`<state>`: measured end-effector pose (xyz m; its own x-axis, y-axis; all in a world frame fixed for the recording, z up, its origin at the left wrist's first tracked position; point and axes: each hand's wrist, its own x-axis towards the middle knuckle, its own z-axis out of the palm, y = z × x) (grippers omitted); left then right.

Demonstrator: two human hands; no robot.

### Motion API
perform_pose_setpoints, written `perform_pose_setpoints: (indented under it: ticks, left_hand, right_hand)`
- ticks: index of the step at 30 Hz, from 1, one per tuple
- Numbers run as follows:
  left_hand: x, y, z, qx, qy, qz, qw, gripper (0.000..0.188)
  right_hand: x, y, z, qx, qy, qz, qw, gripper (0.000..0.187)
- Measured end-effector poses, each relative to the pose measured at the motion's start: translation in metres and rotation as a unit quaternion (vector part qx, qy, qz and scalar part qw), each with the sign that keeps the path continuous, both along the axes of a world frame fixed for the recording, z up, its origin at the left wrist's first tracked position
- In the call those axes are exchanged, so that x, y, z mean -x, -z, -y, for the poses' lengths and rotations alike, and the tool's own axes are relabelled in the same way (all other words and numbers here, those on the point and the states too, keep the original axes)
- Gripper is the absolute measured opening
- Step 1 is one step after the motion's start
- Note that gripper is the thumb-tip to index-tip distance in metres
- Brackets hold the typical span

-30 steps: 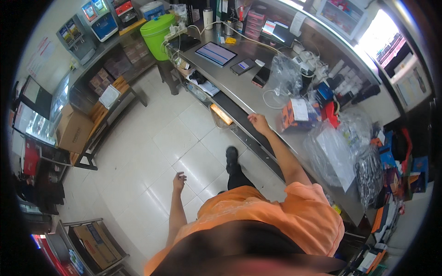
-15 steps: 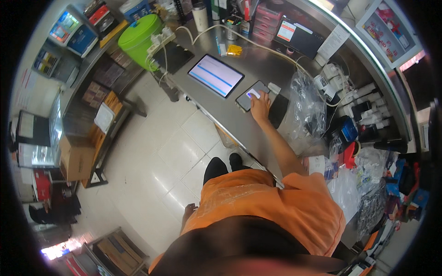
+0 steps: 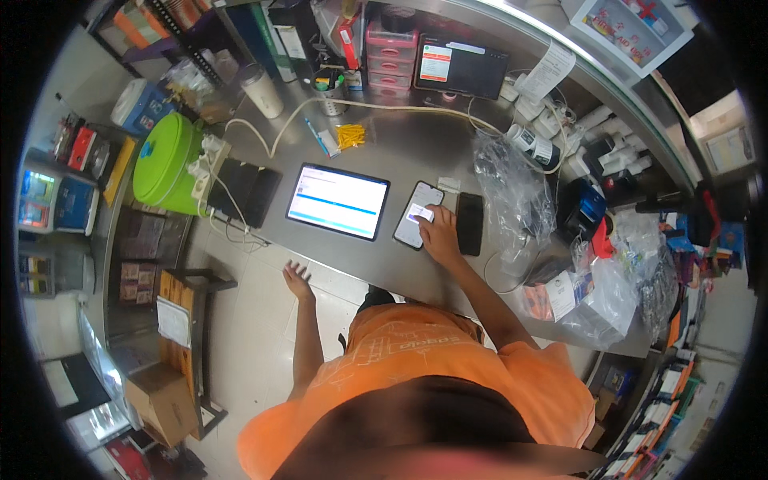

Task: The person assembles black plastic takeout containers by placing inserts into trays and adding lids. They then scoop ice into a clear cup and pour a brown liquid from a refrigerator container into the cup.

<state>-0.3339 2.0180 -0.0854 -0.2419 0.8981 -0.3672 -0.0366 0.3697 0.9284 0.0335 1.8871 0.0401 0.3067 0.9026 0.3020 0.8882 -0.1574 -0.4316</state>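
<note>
Hovering just off the near edge of the grey metal bench (image 3: 364,258), left grip (image 3: 297,278) is empty, fingers loosely spread. Right grip (image 3: 438,230) bends over the slim lit-screen smartphone (image 3: 425,195) lying on the bench; can't tell if pinching or just touching. Black rectangular device (image 3: 470,226) sits right, white-screened tablet (image 3: 337,202) left. Farther: yellow pieces in clear bag (image 3: 350,136), pink plastic drawer unit (image 3: 391,66).
</note>
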Motion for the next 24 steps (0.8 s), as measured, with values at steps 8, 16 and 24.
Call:
perform_pose_setpoints:
  ticks: [8,16,24]
  left_hand:
    - [-0.089,-0.040,-0.065,0.049,-0.216,-0.239,0.945,0.056]
    - [-0.099,-0.062,-0.062,0.076,-0.216,-0.267,0.936,0.057]
    - [-0.099,-0.066,-0.062,0.092,-0.216,-0.290,0.928,0.061]
  right_hand:
    - [0.008,-0.001,0.001,0.035,0.037,-0.031,0.998,0.027]
    - [-0.046,0.002,-0.032,0.047,0.022,-0.008,0.999,0.031]
    - [-0.227,-0.030,-0.205,-0.070,0.205,-0.008,0.976,0.056]
